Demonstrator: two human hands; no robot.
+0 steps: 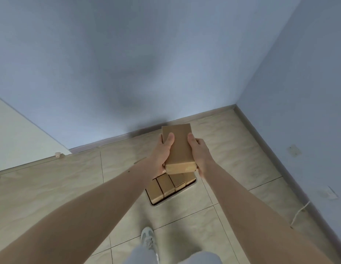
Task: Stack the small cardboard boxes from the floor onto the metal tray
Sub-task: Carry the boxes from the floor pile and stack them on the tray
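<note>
While both hands, left (164, 149) and right (200, 153), grip one box (180, 147) by its long sides, thumbs on top, it hangs in the air above the tray (156, 203) on the floor, where a row of boxes (166, 185) already lies. If set down off-centre or let go early, I reckon it could tip off that row or knock the lower ones askew.

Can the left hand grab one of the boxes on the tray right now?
Probably not yet. The left hand and the right hand both hold a cardboard box right above the boxes on the tray, so that box is in the way.
</note>
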